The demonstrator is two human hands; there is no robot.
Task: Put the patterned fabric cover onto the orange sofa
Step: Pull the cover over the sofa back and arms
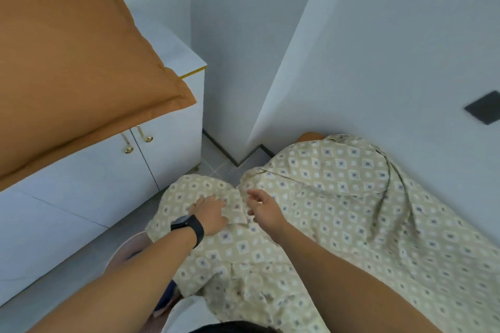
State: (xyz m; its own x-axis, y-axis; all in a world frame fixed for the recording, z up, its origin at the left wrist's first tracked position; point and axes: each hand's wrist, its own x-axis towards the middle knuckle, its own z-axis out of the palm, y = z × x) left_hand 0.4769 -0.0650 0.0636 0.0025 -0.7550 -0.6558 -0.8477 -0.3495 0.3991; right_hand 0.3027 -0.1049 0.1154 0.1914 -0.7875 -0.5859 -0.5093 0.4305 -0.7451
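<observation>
Patterned fabric cover [338,211]: beige with a diamond print, draped over the orange sofa [309,137], of which only a small patch shows at the far end against the wall [378,48]. Long axis runs from lower right, nearest the camera, up toward that far end. A loose flap hangs at the near left edge.

Left hand [209,212]: black watch [190,227] on the wrist, palm down on the flap, fingers bent into the cloth; whether they pinch it cannot be told. Right hand [262,209]: just beside it, fingers loosely curled and parted above a fold, gripping nothing visible.

Narrow strip of grey floor [224,167] separates the cover's edge from the white cabinet [108,170], which carries an orange cushion [67,62].
</observation>
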